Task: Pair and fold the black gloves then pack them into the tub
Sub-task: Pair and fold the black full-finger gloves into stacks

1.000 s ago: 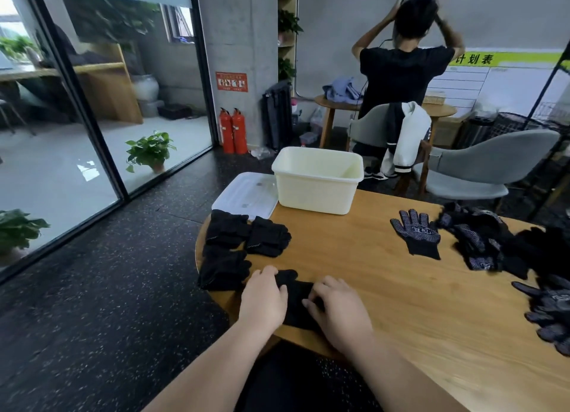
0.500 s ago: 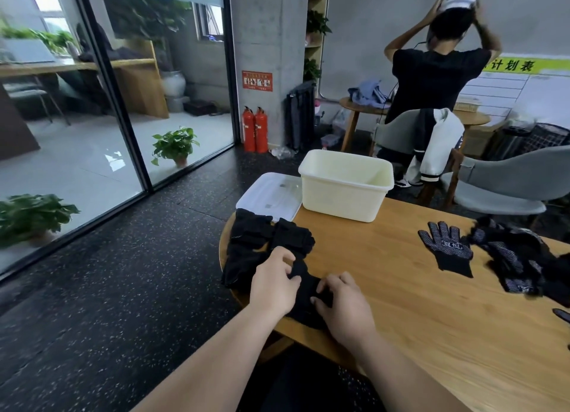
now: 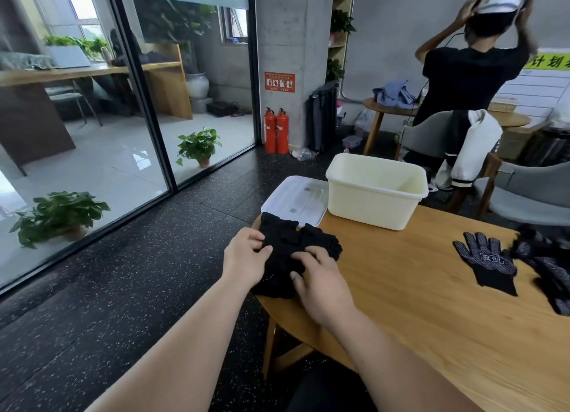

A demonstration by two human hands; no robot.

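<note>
A bundle of black gloves [image 3: 279,273] lies at the left edge of the round wooden counter [image 3: 416,303], between the two hands. The left hand [image 3: 245,259] grips its left side, fingers curled over the top of the fabric. The right hand [image 3: 322,280] holds its right side, fingers bent down onto the cloth and thumb tucked against the near edge. Just beyond the bundle, and touching it, sit more folded black gloves [image 3: 308,236]; where one ends and the next begins cannot be told, since all are the same black.

Behind these a flat translucent lid [image 3: 293,199] rests on the counter's rim. Beside it on the right stands the cream plastic tub [image 3: 370,202], upright and open-topped; its floor is hidden from this angle. Well apart to the right, a single dotted glove [image 3: 485,262] lies flat, fingers pointing away, with a white printed mark on it. Next to that, a loose heap of gloves [image 3: 543,260] runs off the right edge of the view.

Past the counter are grey chairs, one with a white garment [image 3: 473,149] hung over its back, and a person in a black shirt [image 3: 468,69] with both hands raised to the head. Two red fire extinguishers [image 3: 276,131] stand by a concrete pillar. A potted plant [image 3: 199,146] sits behind the glass wall.
</note>
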